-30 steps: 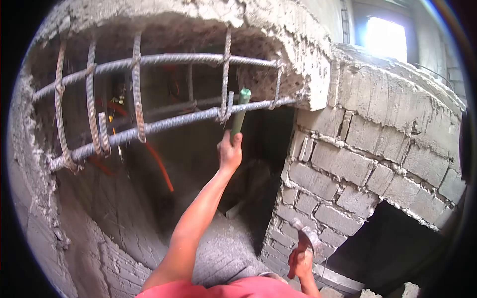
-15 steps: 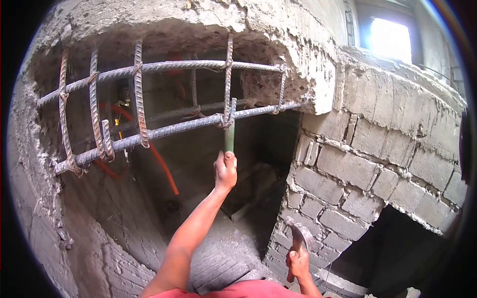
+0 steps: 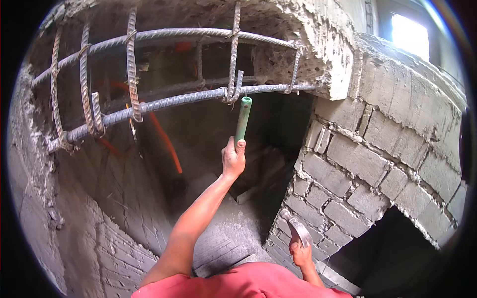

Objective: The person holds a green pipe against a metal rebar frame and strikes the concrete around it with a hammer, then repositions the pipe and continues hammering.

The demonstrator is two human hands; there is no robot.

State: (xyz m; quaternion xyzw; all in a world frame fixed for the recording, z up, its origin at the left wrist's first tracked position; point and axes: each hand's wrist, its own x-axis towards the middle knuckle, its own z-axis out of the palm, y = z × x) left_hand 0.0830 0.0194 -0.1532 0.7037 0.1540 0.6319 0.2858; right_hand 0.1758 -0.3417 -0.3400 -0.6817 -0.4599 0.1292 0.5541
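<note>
My left hand (image 3: pixel 233 158) is closed round the lower part of a green pipe (image 3: pixel 243 119), held upright with its hollow top end showing. That end sits just below the lower steel bar (image 3: pixel 179 99), close to a short bent rebar end (image 3: pixel 239 82) and apparently apart from it. Lower right, my right hand (image 3: pixel 300 254) grips a claw hammer (image 3: pixel 298 229) near its head. Most of the hammer's handle is hidden by the fingers.
Several upright rebar ties (image 3: pixel 131 64) cross the long bars in the broken concrete beam (image 3: pixel 338 74). A block wall (image 3: pixel 355 154) with a dark opening (image 3: pixel 392 248) stands right. Orange tubing (image 3: pixel 166 144) hangs behind the bars. Rubble (image 3: pixel 223 248) lies below.
My left hand has brought the green pipe down and right, away from the bent rebar end that it overlapped. My right hand still holds the hammer, whose head is turned slightly. The view has shifted.
</note>
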